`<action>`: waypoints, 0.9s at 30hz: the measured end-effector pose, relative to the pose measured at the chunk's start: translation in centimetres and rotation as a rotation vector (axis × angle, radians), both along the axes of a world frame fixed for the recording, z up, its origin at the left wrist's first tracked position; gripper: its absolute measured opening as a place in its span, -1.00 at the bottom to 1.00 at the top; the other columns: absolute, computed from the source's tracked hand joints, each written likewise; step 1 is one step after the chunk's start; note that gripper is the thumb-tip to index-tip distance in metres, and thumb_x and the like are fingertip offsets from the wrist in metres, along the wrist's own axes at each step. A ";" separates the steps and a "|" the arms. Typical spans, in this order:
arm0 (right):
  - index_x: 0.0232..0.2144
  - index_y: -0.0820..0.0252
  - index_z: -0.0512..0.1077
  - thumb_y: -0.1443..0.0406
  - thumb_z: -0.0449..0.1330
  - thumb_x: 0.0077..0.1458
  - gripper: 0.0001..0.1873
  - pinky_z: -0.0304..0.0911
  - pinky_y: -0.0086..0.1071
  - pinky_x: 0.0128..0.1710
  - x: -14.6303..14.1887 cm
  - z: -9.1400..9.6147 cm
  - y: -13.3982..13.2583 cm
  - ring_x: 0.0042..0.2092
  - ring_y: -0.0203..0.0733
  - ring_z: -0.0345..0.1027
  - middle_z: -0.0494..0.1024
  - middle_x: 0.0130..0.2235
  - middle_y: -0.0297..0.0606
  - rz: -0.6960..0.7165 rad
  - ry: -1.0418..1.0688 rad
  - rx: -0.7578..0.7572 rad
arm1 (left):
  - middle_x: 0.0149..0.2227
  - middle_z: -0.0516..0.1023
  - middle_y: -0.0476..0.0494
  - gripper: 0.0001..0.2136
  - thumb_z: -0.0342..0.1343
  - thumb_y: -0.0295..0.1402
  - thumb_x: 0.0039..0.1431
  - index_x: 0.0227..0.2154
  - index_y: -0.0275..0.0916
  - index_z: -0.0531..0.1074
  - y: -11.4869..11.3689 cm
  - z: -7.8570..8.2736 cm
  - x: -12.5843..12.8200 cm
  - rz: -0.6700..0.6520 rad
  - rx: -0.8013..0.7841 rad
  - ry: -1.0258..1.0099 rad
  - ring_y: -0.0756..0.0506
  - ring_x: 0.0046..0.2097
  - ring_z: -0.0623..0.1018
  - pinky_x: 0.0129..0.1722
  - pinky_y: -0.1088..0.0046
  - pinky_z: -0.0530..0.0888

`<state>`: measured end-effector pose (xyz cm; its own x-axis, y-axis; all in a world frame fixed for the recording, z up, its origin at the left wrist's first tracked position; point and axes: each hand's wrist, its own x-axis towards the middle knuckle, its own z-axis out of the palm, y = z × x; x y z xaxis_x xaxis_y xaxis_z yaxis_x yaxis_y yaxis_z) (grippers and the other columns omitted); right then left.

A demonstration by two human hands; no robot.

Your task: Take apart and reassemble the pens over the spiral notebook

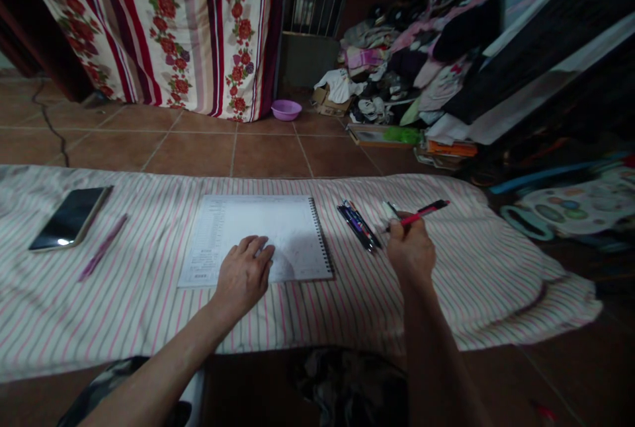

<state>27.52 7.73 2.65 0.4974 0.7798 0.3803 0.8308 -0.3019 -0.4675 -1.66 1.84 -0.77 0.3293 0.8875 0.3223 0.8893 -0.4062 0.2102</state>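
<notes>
A spiral-bound notebook (288, 222) lies on the striped cloth, its coil along the right side and printed text down the left of the page. My left hand (245, 270) rests on the lower middle of that page, fingers loosely bent and holding nothing. To the right of the notebook, my right hand (411, 248) is closed around a red and black pen (427, 210), which is tilted with one end pointing right. Just beyond those fingers is a small pale item (391, 207), partly hidden, whose kind I cannot make out. Several pens (357, 225) lie bunched between the notebook and my right hand.
A dark-screened phone (69, 217) and a purple pen (103, 247) lie at the left on the striped cloth (149, 321). Beyond are the tiled floor, a floral curtain (198, 30), a purple basin (286, 110) and a heap of clothes (397, 57).
</notes>
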 end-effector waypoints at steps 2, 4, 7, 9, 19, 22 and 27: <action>-0.05 0.29 0.27 0.18 0.00 0.05 -0.56 0.15 -0.25 -0.32 0.6 -0.1 -0.3 -0.29 0.02 0.38 0.52 -0.31 -0.04 -0.027 -0.042 -0.065 | 0.00 0.42 -0.21 -0.74 -0.06 -0.43 0.17 -0.10 -0.22 0.38 0.1 0.0 0.0 0.001 0.003 0.002 -0.21 0.01 0.35 -0.15 0.20 0.42; 0.00 0.29 0.22 0.17 0.05 0.03 -0.51 0.15 -0.26 -0.34 0.8 -0.3 -0.3 -0.30 0.01 0.39 0.54 -0.32 -0.07 -0.038 -0.045 -0.086 | -0.01 0.42 -0.22 -0.74 -0.06 -0.42 0.17 -0.10 -0.22 0.39 0.1 0.0 0.0 -0.004 0.002 0.006 -0.21 0.01 0.35 -0.15 0.20 0.42; -0.06 0.26 0.27 0.15 0.11 0.00 -0.54 0.15 -0.29 -0.36 0.7 -0.4 -0.2 -0.30 0.00 0.40 0.55 -0.35 -0.12 -0.043 -0.074 -0.077 | -0.01 0.42 -0.23 -0.74 -0.06 -0.43 0.17 -0.10 -0.24 0.39 0.1 0.1 0.0 -0.005 -0.003 0.011 -0.22 0.00 0.35 -0.15 0.19 0.42; -0.16 0.21 0.37 0.13 0.12 0.00 -0.63 0.14 -0.30 -0.38 0.7 -0.4 -0.1 -0.30 -0.02 0.40 0.55 -0.36 -0.14 -0.016 -0.125 -0.103 | -0.01 0.42 -0.22 -0.75 -0.06 -0.43 0.17 -0.11 -0.24 0.39 0.1 0.2 0.0 -0.002 -0.007 0.012 -0.23 0.00 0.35 -0.15 0.18 0.42; -0.21 0.07 0.53 0.06 0.05 0.03 -0.61 0.17 -0.30 -0.44 3.2 -1.6 1.8 -0.33 -0.03 0.42 0.58 -0.33 -0.13 0.074 -0.205 -0.282 | -0.01 0.42 -0.22 -0.76 -0.06 -0.43 0.17 -0.12 -0.23 0.39 0.0 0.0 0.1 -0.004 0.002 -0.002 -0.21 0.00 0.35 -0.15 0.19 0.42; -0.21 0.06 0.53 0.06 0.05 0.03 -0.61 0.19 -0.29 -0.41 2.9 -2.2 2.4 -0.29 -0.01 0.43 0.58 -0.29 -0.13 0.105 -0.170 -0.329 | 0.00 0.42 -0.21 -0.75 -0.06 -0.43 0.17 -0.11 -0.23 0.39 0.0 -0.1 0.1 0.003 0.002 0.008 -0.22 0.00 0.35 -0.15 0.19 0.42; -0.18 0.08 0.53 0.08 0.01 0.07 -0.60 0.21 -0.26 -0.33 2.4 -2.9 3.0 -0.22 0.01 0.42 0.57 -0.21 -0.10 0.135 -0.147 -0.379 | 0.00 0.42 -0.22 -0.74 -0.07 -0.42 0.18 -0.09 -0.24 0.38 -0.1 -0.1 0.0 -0.002 0.001 0.017 -0.23 0.01 0.35 -0.15 0.19 0.42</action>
